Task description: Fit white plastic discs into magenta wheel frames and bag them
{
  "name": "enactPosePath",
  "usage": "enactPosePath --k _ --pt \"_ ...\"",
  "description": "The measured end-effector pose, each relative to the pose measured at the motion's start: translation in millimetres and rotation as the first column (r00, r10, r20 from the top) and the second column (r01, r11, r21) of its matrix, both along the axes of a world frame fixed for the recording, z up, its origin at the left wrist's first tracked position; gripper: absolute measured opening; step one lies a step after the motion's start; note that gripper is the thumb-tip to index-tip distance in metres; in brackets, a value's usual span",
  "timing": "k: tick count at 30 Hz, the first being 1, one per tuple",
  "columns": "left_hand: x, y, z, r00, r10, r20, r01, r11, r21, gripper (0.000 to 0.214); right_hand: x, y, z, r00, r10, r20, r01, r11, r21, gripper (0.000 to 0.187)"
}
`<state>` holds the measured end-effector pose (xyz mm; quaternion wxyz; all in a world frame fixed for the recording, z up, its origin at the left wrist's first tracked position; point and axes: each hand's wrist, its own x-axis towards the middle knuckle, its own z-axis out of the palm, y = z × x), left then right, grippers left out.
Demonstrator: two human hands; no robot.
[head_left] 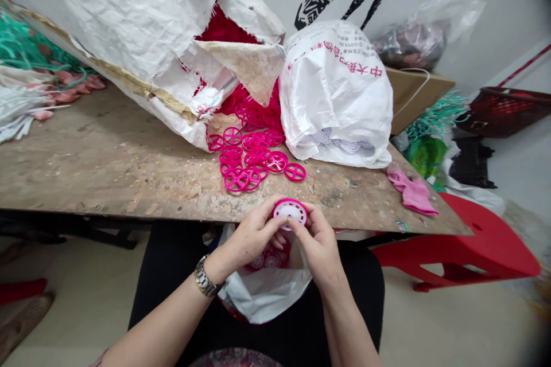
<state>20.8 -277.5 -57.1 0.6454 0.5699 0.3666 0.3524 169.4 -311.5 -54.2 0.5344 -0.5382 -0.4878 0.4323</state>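
Note:
Between my two hands, just off the table's front edge, is a small round plastic wheel [290, 213] with a pink rim and a white slotted disc in its face. My left hand [258, 228] grips its left side, thumb on the white disc. On the right side my right hand [316, 235] holds it too, its thumb also pressing the disc. Below them in my lap an open white bag [267, 295] contains several pink-and-white wheels [272, 261]. Pink spoked rings [236, 179] lie in a loose pile on the table beyond my hands.
A large torn white sack [142, 28] spills pink rings onto the worn table [107, 166]. Beside it stands a white plastic bag [336, 97] with white discs [350, 145] at its mouth. A pink cloth piece [413, 190] lies near the right corner, above a red stool [473, 246].

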Motion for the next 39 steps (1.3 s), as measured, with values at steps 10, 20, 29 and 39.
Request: enactPosePath --k 10,20,29,39 --pt "-4.1 -2.2 -1.7 0.998 -0.03 -0.059 0.033 0.998 0.049 0.041 7.2 -6.7 -7.6 0.956 0.029 0.292 -0.047 0.997 0.054 0.036" --pt "-2.6 -9.5 0.3 0.98 -0.053 -0.192 0.097 0.969 0.228 0.042 12.9 -9.5 -8.5 0.958 0.048 0.283 -0.067 0.996 0.058 0.025" --pt "-3.5 -15.6 -1.4 0.874 0.047 -0.484 0.237 0.827 0.51 0.046 21.6 -10.2 -11.5 0.956 0.069 0.287 -0.071 0.997 -0.002 0.019" --pt "-60.7 39.8 20.3 0.423 0.728 -0.539 0.036 0.581 0.813 0.059 42.9 -15.7 -20.1 0.715 0.3 0.632 -0.225 0.954 -0.199 0.021"
